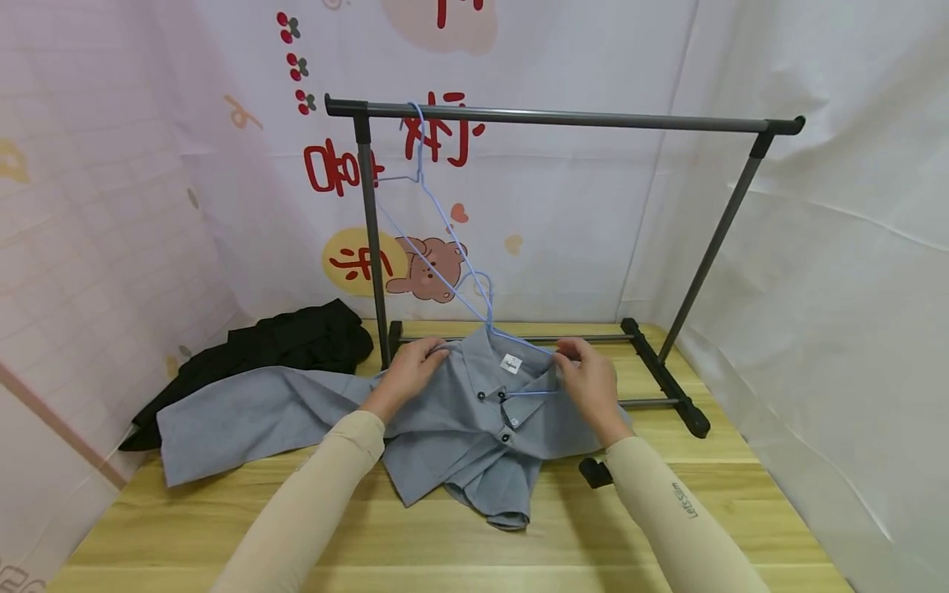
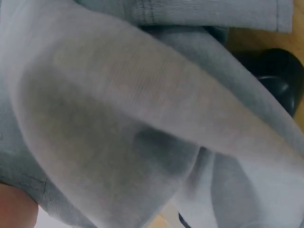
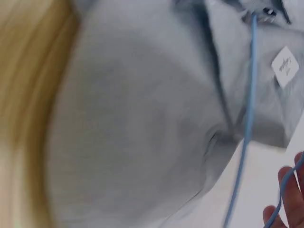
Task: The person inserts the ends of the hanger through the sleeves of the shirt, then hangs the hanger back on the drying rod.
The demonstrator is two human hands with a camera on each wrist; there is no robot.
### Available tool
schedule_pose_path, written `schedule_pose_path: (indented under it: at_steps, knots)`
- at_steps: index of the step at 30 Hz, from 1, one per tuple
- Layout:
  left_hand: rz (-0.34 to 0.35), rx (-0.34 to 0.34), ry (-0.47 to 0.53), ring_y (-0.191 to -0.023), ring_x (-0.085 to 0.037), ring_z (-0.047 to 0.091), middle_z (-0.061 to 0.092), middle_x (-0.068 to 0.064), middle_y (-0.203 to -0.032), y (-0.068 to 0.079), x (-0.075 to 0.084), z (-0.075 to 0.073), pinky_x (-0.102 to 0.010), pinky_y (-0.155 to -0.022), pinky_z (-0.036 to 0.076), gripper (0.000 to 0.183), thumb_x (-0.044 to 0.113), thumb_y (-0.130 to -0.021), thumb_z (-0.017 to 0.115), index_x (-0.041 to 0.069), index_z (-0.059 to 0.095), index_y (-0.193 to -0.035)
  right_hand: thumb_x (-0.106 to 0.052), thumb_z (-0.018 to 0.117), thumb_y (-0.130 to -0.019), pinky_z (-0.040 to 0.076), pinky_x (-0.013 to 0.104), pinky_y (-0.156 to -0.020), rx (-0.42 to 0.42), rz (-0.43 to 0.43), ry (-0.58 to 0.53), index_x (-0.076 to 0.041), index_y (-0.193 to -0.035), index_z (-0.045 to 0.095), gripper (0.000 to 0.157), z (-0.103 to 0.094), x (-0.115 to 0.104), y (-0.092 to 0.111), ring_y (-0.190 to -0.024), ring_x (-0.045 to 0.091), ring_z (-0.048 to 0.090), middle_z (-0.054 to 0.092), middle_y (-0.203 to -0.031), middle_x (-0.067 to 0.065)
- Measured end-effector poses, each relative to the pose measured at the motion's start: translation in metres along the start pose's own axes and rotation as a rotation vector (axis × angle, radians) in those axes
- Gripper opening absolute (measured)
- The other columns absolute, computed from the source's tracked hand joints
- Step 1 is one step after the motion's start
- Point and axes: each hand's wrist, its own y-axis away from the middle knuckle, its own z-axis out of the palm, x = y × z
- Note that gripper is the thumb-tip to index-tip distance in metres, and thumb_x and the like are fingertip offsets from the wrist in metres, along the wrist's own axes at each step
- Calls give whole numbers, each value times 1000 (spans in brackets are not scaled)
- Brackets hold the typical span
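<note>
A grey button-up shirt [image 1: 445, 420] lies on the wooden table, one sleeve spread to the left. Inside its collar sits a blue wire hanger [image 1: 530, 393], its hook pointing up and its lower bar crossing the neck opening. At the shirt's left shoulder area, my left hand [image 1: 408, 375] pinches the fabric between thumb and fingers. My right hand [image 1: 593, 383] grips the hanger's right arm beside the collar; in the right wrist view the wire [image 3: 251, 85] runs out of the cloth and fingers [image 3: 289, 194] hold its other stretch. Grey cloth [image 2: 118, 95] fills most of the left wrist view.
A dark metal clothes rack [image 1: 563, 118] stands behind the shirt, with another blue wire hanger [image 1: 437, 202] hooked on its rail at the left. Folded black clothing [image 1: 296, 338] lies at the table's back left. A black rack foot [image 1: 596, 473] shows below the right forearm.
</note>
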Motion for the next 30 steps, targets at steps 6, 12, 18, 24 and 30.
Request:
schedule_pose_path:
  at_steps: [6, 12, 18, 24, 30]
  knots:
    - [-40, 12, -4, -84, -25, 57, 63, -9, -94, 2, -5, -3, -41, -75, 44, 19, 21, -105, 51, 9, 65, -112, -12, 64, -97, 51, 46, -86, 96, 64, -30, -1, -118, 67, 24, -8, 19, 10, -107, 31, 66, 70, -112, 15]
    - [-52, 30, 32, -103, -29, 62, 66, -13, -117, 2, -7, -6, -47, -88, 47, 26, 21, -106, 51, 6, 64, -122, -13, 49, -103, 48, 49, -93, 147, 173, -60, 3, -134, 56, 36, -16, 31, 16, -115, 35, 60, 64, -123, 20]
    - [-61, 17, 59, -105, -28, 61, 66, -11, -117, 1, -7, -11, -46, -90, 47, 27, 24, -106, 50, 7, 63, -122, -16, 46, -101, 47, 51, -89, -46, 210, 57, 6, -138, 51, 43, -16, 46, 22, -107, 38, 62, 66, -118, 22]
    - [-82, 18, 91, -95, -27, 58, 63, -10, -106, 1, -5, -14, -43, -83, 44, 24, 27, -106, 49, 9, 63, -115, -41, 57, -100, 40, 55, -102, -275, 171, 99, 10, -149, 31, 76, -11, 59, 27, -124, 43, 52, 56, -134, 27]
    - [-60, 10, 128, -83, -22, 52, 57, -8, -93, 0, -4, -17, -39, -76, 39, 22, 28, -106, 49, 9, 61, -105, -45, 67, -93, 47, 52, -92, -420, 86, 218, 3, -129, 59, 61, -7, 69, 30, -111, 42, 59, 63, -120, 25]
